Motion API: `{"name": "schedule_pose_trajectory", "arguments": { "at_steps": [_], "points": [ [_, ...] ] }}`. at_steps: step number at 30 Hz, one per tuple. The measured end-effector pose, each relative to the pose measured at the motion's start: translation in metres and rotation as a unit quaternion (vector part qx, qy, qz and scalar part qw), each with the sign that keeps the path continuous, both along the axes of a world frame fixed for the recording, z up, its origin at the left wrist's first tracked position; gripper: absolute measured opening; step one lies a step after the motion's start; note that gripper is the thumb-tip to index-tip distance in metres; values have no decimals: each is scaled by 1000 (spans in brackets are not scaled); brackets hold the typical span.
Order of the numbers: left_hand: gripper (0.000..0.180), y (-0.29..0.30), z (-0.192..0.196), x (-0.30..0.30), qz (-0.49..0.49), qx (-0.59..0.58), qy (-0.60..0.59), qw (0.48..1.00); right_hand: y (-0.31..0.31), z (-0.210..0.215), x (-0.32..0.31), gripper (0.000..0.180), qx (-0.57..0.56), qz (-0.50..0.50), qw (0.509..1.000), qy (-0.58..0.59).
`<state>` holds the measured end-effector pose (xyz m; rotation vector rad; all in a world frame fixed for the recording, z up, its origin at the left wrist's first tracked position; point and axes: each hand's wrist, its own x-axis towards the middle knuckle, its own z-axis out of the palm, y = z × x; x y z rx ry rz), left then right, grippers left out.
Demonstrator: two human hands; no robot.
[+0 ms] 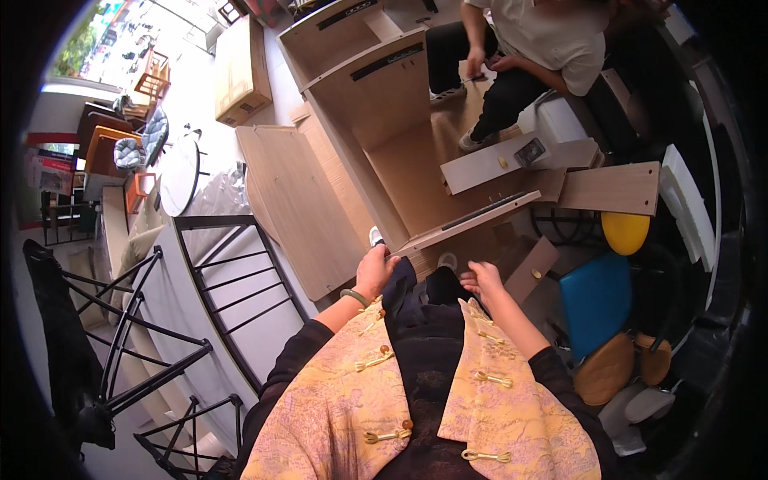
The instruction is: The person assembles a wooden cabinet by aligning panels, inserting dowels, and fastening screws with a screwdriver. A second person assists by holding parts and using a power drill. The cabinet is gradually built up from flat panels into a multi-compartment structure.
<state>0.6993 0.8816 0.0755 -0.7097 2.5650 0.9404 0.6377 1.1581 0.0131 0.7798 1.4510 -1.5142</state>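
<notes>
Okay, head view only. We see our left hand (374, 270) closed around the near corner of a long pale wooden panel (468, 222) that forms the near edge of an open cabinet carcass (384, 104) lying on the floor. A green bangle (354, 298) sits on that wrist. Our right hand (482, 279) hangs loose, fingers half curled, holding nothing, just beside the panel's underside and near a small brown board (532, 269) with a round knob.

The panel runs from our left hand up and right toward a white drawer front (484, 164) and another wooden board (612, 188). Across the cabinet another person (528, 48) crouches, hands busy on a board edge; what they hold is too small to tell.

Judgement: to steady the panel well, we'd keep the left grip at the corner, bring the free right hand under the middle so it doesn't twist, and keep it flush with the side wall.

Also around: black metal frames (232, 280) on the left, a cardboard box (240, 72), a blue stool seat (596, 300), a yellow stool seat (626, 232).
</notes>
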Motion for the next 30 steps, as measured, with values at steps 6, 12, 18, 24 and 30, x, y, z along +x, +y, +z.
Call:
{"name": "schedule_pose_trajectory", "arguments": {
  "at_steps": [6,12,18,24,30],
  "points": [
    [34,1,4,-5,-94,-37,-88,991,87,-19,48,25,57,-95,993,-38],
    [36,6,-1,1,-83,-61,-82,991,120,-26,76,18,53,-185,979,-63],
    [34,6,-4,5,-81,-69,-73,992,118,-21,74,16,74,-2,997,-2],
    [34,3,-9,5,-81,-61,-65,993,94,-4,49,15,65,-91,994,-20],
    [35,-1,-16,7,-96,-65,-41,992,31,34,6,22,-51,-35,998,30]
  ]
}}
